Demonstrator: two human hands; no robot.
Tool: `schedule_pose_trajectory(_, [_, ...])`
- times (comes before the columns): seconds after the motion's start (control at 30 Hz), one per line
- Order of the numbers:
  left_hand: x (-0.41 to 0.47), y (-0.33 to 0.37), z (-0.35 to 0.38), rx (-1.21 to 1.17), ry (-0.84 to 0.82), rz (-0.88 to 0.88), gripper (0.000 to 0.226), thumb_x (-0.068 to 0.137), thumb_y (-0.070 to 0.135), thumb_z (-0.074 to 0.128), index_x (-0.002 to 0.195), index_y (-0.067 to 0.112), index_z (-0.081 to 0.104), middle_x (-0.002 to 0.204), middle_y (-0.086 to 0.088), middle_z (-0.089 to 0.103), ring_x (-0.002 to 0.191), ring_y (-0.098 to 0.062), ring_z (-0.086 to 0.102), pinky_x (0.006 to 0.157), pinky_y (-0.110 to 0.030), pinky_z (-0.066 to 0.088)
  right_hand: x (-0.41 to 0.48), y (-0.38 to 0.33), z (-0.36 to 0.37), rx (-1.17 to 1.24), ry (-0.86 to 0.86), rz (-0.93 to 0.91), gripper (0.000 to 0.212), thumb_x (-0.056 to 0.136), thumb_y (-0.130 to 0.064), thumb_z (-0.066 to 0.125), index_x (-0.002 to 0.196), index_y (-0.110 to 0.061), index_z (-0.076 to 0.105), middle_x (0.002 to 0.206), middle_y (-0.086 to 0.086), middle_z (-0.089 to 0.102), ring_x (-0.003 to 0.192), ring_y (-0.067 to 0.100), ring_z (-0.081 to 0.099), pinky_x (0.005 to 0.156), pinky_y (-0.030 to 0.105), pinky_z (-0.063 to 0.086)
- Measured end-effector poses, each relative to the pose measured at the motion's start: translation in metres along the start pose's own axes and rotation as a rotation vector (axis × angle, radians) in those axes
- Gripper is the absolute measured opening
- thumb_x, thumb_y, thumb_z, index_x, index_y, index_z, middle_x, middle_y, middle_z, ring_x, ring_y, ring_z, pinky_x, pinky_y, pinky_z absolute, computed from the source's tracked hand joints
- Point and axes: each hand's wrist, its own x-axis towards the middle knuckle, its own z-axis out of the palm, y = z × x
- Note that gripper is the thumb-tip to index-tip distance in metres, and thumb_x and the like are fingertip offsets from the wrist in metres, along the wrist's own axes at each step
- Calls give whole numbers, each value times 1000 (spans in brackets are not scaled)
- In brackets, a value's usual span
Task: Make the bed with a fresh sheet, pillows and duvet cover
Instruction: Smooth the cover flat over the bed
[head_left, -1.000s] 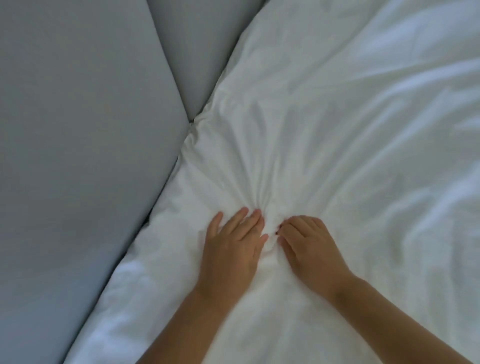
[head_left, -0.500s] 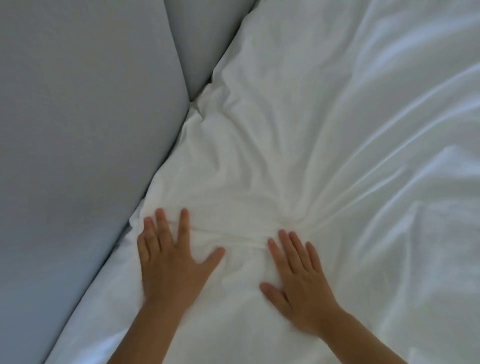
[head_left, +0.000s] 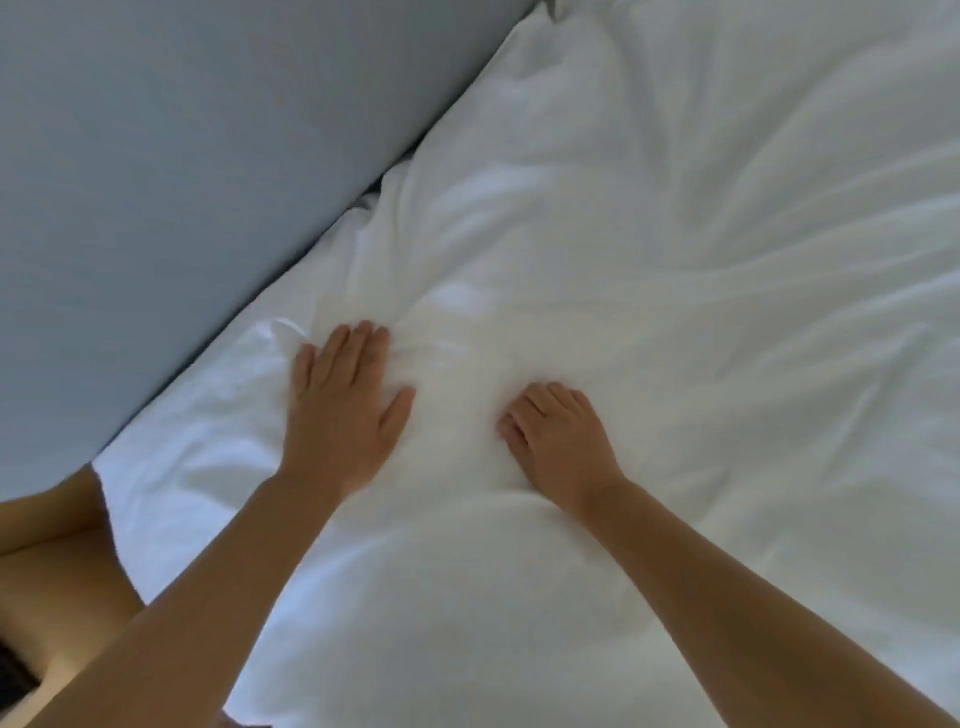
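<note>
Smoothing should start at the left hand (head_left: 343, 415), flat with straight fingers on the white duvet (head_left: 675, 260); the right hand (head_left: 563, 447) curls into the cloth, seemingly pinching a fold. Sweep outward over the creases toward the grey headboard (head_left: 182, 182) alongside

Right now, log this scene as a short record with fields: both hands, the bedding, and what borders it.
left hand: flat on the white bedding, fingers straight, near its edge
right hand: on the white bedding, fingers curled into the fabric; grip unclear
bedding state: creased, wrinkles running across it
border: grey padded panel along the upper left
</note>
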Motion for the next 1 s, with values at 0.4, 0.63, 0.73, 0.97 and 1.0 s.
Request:
schedule_pose_trajectory(0.4, [-206, 86, 78, -442, 81, -536, 74, 83, 57, 25, 142, 15, 40, 152, -7, 31, 144, -26, 20, 115, -45, 9, -75, -42, 0, -36, -314, -266, 16, 90, -10, 53, 90, -4, 67, 96, 14, 60, 94, 34, 55, 78, 40, 40])
schedule_pose_trajectory(0.63, [-233, 96, 84, -333, 176, -105, 32, 86, 32, 54, 97, 11, 75, 107, -2, 71, 108, -29, 64, 98, -56, 35, -99, -48, 2, -12, -452, -329, 38, 90, -38, 57, 116, -10, 58, 114, 10, 51, 109, 30, 46, 99, 38, 30])
schedule_pose_trajectory(0.73, [-233, 96, 83, -442, 275, -170, 25, 87, 17, 53, 78, 4, 73, 80, -7, 72, 76, -27, 70, 88, -33, 43, -114, -46, -6, 9, -461, -433, 36, 76, -30, 77, 105, -8, 70, 111, 17, 58, 106, 37, 55, 94, 45, 39])
schedule_pose_trajectory(0.97, [-260, 107, 88, -454, 121, -173, 39, 84, 35, 57, 102, 3, 68, 99, -10, 64, 94, -30, 61, 102, -40, 36, -135, -47, -4, -29, -289, -443, 8, 70, -2, 76, 72, -2, 69, 81, 16, 63, 73, 36, 61, 67, 41, 50])
schedule_pose_trajectory(1.0, [-265, 107, 92, -453, 112, -156, 35, 81, 29, 64, 104, 3, 68, 102, -11, 65, 98, -31, 61, 104, -43, 34, -138, -48, -3, -19, -290, -426, 10, 72, -7, 75, 77, -1, 69, 83, 16, 62, 74, 36, 60, 69, 42, 49])
